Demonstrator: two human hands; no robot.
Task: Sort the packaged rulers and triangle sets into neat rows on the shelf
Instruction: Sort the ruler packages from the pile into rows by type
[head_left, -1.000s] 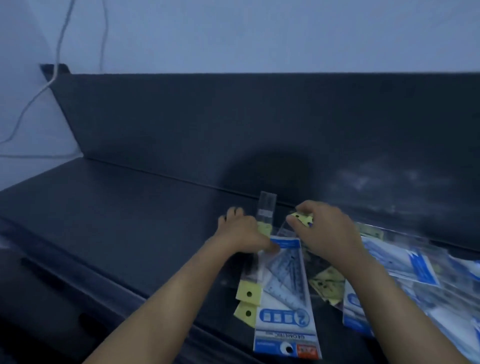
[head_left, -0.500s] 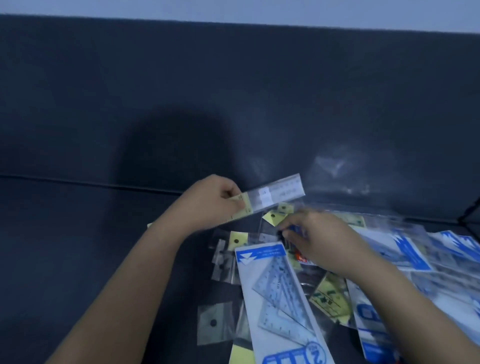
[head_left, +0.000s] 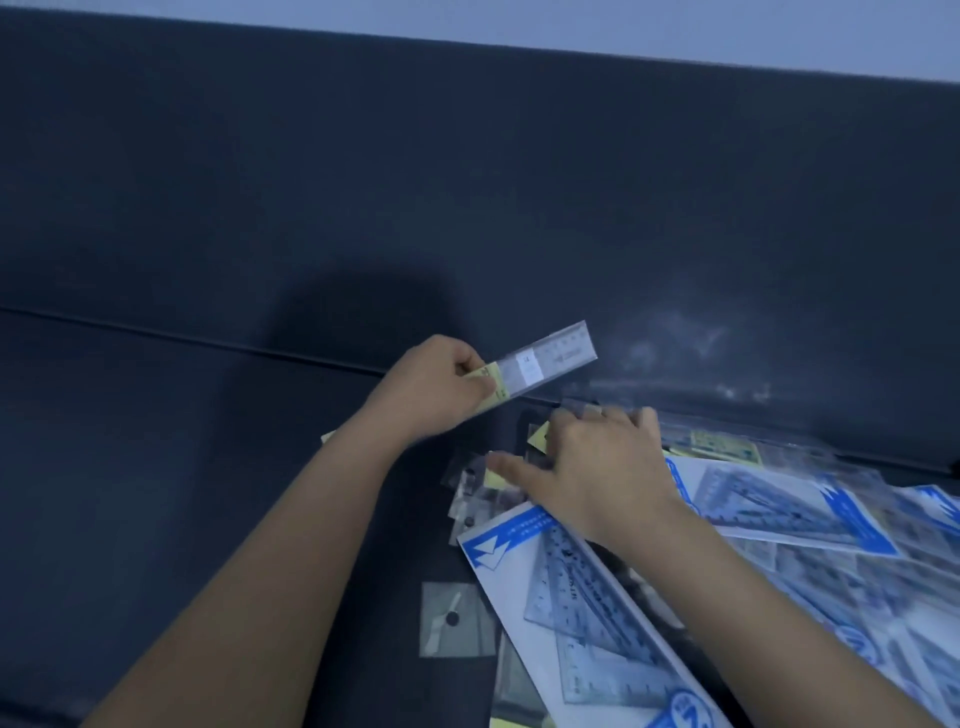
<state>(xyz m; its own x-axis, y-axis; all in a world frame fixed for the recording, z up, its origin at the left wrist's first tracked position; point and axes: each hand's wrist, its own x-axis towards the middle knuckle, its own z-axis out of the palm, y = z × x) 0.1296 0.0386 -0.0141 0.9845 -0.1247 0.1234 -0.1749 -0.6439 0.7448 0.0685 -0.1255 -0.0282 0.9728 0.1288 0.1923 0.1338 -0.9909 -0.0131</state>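
Dark shelf (head_left: 208, 467), picking step: left hand (head_left: 436, 395) pinches a packaged ruler (head_left: 545, 364) just left of the pile (head_left: 779, 519), right hand (head_left: 597, 478) spread flat on the pile; next, probably lay the ruler in a row left of it.

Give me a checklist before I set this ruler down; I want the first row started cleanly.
1. Left hand grips the packaged ruler by its yellow end: ok.
2. Ruler lifted clear of the pile: ok.
3. Bare shelf to the left for a row: ok.
4. Right hand free: ok, it lies open on the pile.
5. Pile sorted: not ok, packs overlap, the triangle set among them.
6. Ruler wrapper undamaged: cannot tell.
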